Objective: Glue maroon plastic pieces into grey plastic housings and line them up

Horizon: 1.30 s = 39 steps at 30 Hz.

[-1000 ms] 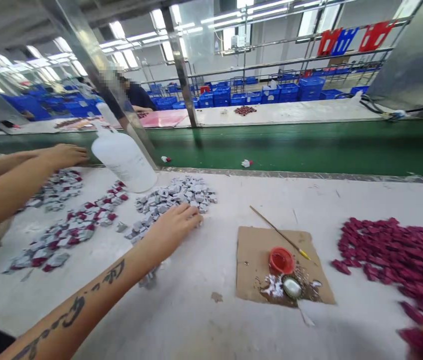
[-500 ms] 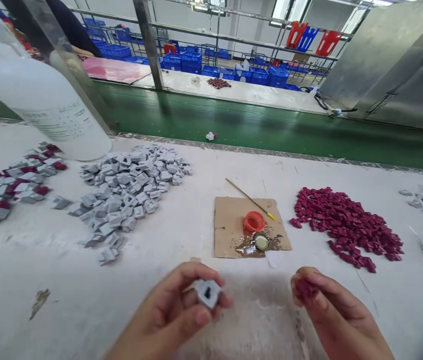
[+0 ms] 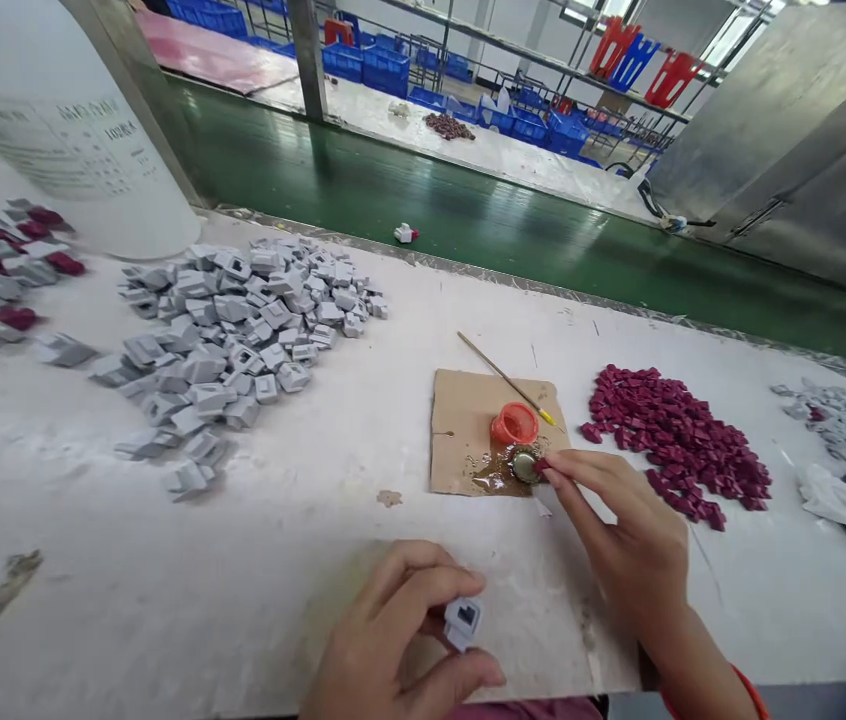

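Gray piece (image 3: pixel 462 622) is sitting low in the head view, near the table's front edge, its dark opening facing up. The left hand (image 3: pixel 393 640) is pinching it between thumb and fingers, above the white table (image 3: pixel 348 455). The right hand (image 3: pixel 629 540) is gripping a small maroon piece (image 3: pixel 541 467) by its fingertips, and that piece is meeting the right rim of a metal cap (image 3: pixel 523 465) in the picture; whether they are touching, I cannot tell. The cap is resting on a wet patch near the front edge of a cardboard sheet (image 3: pixel 454 415), just in front of an orange-red cup (image 3: pixel 515 425). A thin brush (image 3: pixel 502 373) is lying slantwise across the cardboard's far edge, its yellow end pointing toward the right.

A broad strip of tabletop is separating the cardboard's left edge from the gray heap (image 3: pixel 243 340), giving the left hand room on that side. On the right, a narrower gap is dividing the cardboard from the maroon heap (image 3: pixel 678 435), whose near end is lying close beside the right hand. Beyond the table's far edge, a green belt (image 3: pixel 543 215) is running lengthwise.
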Each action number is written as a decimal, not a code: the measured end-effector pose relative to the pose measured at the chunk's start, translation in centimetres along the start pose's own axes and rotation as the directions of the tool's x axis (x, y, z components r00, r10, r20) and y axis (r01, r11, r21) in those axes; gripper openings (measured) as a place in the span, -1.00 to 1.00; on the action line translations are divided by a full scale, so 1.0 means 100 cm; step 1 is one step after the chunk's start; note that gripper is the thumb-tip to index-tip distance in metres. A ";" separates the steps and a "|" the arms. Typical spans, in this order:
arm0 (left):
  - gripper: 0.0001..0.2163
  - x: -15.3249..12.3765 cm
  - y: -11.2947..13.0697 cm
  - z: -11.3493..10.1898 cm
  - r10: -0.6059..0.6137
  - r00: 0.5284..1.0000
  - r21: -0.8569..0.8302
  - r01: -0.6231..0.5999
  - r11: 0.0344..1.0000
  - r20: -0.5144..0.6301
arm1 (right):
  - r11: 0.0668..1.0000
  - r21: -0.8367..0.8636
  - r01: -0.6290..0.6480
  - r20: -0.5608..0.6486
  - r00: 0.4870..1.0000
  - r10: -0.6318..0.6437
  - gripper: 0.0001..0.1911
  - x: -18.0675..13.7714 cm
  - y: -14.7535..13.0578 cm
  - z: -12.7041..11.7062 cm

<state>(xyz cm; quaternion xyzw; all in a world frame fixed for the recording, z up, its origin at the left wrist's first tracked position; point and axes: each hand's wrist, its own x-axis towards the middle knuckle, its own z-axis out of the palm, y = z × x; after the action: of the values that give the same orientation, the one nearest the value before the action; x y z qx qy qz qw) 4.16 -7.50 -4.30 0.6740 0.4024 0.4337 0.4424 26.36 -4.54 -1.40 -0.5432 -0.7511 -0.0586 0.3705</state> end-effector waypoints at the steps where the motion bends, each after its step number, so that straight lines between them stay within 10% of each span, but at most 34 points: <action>1: -0.81 -0.001 0.000 0.001 0.004 1.000 0.031 -0.004 1.000 0.005 | 1.000 -0.001 0.005 0.008 1.000 -0.005 -0.80 0.001 0.000 0.002; 12: -0.79 -0.011 -0.007 0.013 0.131 0.990 0.452 -0.136 0.882 0.043 | 0.999 0.012 0.035 0.082 0.996 -0.036 -0.76 0.003 0.001 0.005; 31: -0.84 -0.002 0.002 0.017 0.073 0.997 0.482 -0.068 0.874 0.007 | 0.869 0.417 -0.267 0.141 0.963 0.228 -0.73 -0.037 -0.066 0.006; 39: -0.83 -0.003 -0.005 0.014 0.122 0.992 0.508 -0.128 0.852 0.045 | 0.899 0.390 -0.198 0.187 0.973 0.133 -0.69 -0.034 -0.067 0.005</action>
<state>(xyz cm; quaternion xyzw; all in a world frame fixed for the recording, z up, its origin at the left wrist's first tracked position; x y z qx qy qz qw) 5.27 -7.98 -5.16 0.7940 0.4556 0.3360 0.2216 20.82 -9.59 -1.79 -0.5194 -0.7245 0.1731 0.4189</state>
